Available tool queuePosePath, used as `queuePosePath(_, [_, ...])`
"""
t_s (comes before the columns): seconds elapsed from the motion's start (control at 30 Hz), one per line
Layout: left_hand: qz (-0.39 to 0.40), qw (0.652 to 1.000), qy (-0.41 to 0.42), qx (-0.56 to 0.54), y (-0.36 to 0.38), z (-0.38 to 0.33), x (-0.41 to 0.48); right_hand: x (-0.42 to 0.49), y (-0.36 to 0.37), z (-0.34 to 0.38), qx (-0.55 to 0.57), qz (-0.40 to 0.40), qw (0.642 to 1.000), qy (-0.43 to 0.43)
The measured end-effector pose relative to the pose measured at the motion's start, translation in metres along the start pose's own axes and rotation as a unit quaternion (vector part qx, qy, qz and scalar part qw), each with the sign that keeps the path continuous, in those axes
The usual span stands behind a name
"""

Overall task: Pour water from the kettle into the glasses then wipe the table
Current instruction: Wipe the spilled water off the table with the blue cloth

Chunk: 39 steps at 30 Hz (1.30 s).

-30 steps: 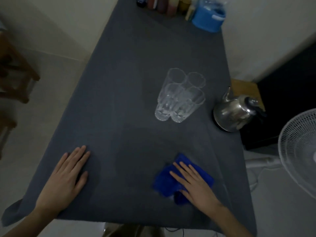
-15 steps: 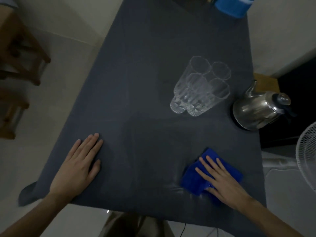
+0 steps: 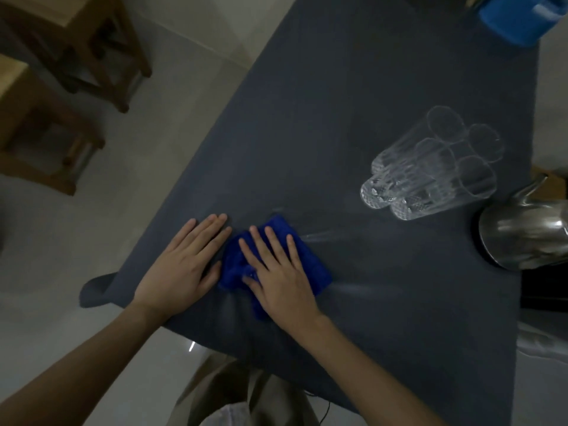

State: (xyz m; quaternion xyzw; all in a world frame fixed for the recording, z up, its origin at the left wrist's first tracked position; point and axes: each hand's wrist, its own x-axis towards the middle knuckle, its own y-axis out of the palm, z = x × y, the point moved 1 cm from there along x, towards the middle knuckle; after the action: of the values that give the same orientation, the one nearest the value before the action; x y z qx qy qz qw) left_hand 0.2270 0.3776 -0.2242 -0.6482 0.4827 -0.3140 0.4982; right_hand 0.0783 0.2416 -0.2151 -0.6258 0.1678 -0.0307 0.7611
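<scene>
My cloth [image 3: 278,259] is bright blue, table [image 3: 353,87] dark grey, kettle [image 3: 525,238] shiny silver, glasses [image 3: 430,176] clear with ribbed cut pattern.

Dark table [image 3: 353,87]: blue cloth [image 3: 307,259], four glasses [image 3: 430,170], steel kettle [image 3: 522,235], blue container [image 3: 516,20].

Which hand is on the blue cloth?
The right hand: its straight fingers press on the blue cloth, while the left hand lies flat on the dark table beside it.
</scene>
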Motion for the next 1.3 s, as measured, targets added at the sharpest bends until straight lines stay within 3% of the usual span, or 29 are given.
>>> queuePosePath(0.2, [0.009,1.000,0.007,-0.001,0.001,0.000,0.000,-0.029,0.007,-0.022,-0.024,0.002,0.999,-0.047])
queuePosePath(0.4, [0.005,1.000,0.005,-0.008,-0.001,-0.004,0.002,-0.155,0.015,-0.095,-0.080,0.034,0.996,-0.032])
queuePosePath(0.57, [0.015,1.000,-0.004,-0.009,-0.002,-0.005,0.003,-0.275,0.014,-0.175,-0.121,0.083,0.984,0.100])
queuePosePath(0.67, [0.032,0.999,-0.003,-0.005,0.001,-0.001,0.004,-0.300,0.009,-0.198,-0.102,0.117,0.972,0.179])
queuePosePath(0.83, [0.019,1.000,-0.005,-0.009,0.003,0.002,0.003,-0.278,0.018,-0.187,-0.098,0.086,0.969,0.208])
queuePosePath(1.0, [-0.005,1.000,0.006,-0.010,0.000,-0.002,0.001,-0.196,0.019,-0.126,-0.088,0.072,0.993,-0.015])
queuePosePath(1.13, [-0.004,1.000,0.006,0.000,0.001,0.001,-0.001,-0.112,0.013,-0.067,-0.056,0.045,0.990,-0.124])
queuePosePath(1.3, [-0.005,1.000,-0.001,-0.001,0.001,0.002,-0.002,-0.015,0.008,-0.011,0.005,0.000,0.998,-0.063])
